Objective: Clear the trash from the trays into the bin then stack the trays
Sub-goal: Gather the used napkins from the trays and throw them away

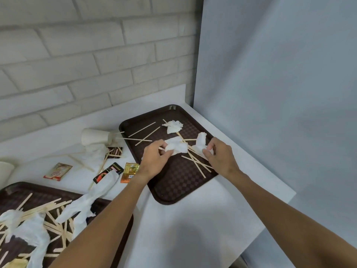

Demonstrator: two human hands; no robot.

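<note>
Two hands pinch trash on the far tray (179, 182), the left hand (154, 161) a crumpled napkin (178, 147), the right hand (220, 157) a second napkin (201, 141), at the white counter's (193, 219) corner, where a pale brick wall (77, 55) meets a grey backdrop (280, 74).

The head camera looks down from close above the far tray (179, 182) on the white table (193, 229).

Two trays (179, 180) (11, 188), two cups (95, 136) (4, 174), four sachets (58, 171) (114, 152) (108, 172) (129, 172), three napkins (173, 126) (177, 147) (201, 142) on far tray, many sticks (142, 129)
</note>
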